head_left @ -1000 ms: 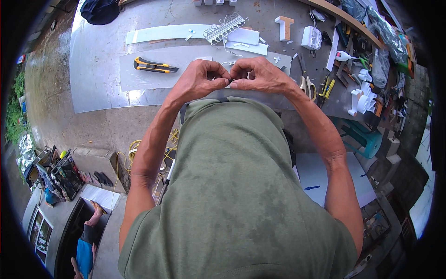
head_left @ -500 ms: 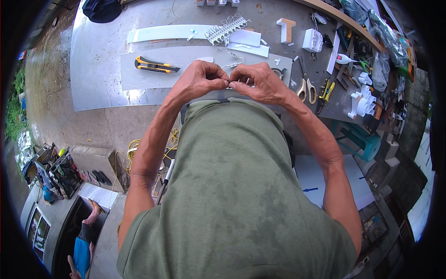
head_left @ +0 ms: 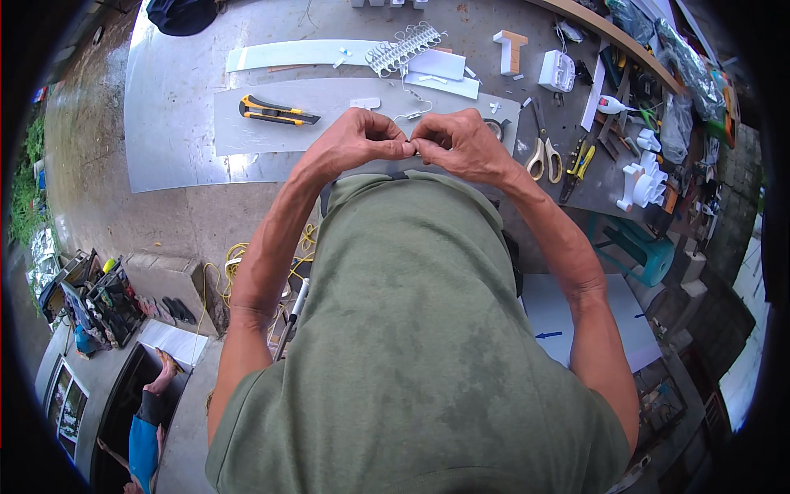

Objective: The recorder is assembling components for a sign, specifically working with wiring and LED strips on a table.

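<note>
The small dark piece (head_left: 411,142) sits where my fingertips meet (too tiny for me to name), pinched between thumb and forefinger of my left hand (head_left: 362,138) and of my right hand (head_left: 465,142). It calls for light, even pressure and steady wrists, with the white wire (head_left: 425,107) curving just beyond and the yellow cutter (head_left: 280,110) well apart, leftward.

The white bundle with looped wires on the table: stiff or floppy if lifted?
Bundle: probably floppy, going by its thin, loopy wiring. Likely to snag or tangle, being open-looped along its edges. It overlaps the long white strip, so pushing might shift both.
</note>
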A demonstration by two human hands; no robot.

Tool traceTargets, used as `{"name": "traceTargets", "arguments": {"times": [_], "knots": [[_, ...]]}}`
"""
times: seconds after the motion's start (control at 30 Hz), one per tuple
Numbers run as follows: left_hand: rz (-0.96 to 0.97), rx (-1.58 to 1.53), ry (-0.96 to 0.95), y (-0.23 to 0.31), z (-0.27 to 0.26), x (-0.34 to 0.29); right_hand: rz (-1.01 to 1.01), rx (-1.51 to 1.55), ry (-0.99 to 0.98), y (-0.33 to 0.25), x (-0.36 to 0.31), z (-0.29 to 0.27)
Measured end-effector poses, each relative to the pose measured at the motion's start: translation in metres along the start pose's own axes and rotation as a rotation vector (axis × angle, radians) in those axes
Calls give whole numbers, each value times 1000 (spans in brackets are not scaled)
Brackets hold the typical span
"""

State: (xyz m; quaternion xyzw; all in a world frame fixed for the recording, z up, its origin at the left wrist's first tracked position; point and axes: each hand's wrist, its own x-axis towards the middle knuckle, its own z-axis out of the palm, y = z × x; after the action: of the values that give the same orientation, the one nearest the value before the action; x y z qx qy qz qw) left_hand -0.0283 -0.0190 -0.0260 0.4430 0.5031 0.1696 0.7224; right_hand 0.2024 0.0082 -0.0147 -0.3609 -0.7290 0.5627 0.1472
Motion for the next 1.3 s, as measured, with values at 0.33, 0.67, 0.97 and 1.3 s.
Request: {"name": "traceTargets", "arguments": {"times": [0.33,0.67,0.97,1.3], "knots": [[92,9,48,-17,4,0,305,517,-186,9,1,-6],[106,197,68,-2,3,-7,459,653,-320,10,2,-10],[481,240,355,2,13,-16,489,864,-256,17,-1,-6],[37,56,278,6,26,-31,472,957,-120,13,-8,9]]}}
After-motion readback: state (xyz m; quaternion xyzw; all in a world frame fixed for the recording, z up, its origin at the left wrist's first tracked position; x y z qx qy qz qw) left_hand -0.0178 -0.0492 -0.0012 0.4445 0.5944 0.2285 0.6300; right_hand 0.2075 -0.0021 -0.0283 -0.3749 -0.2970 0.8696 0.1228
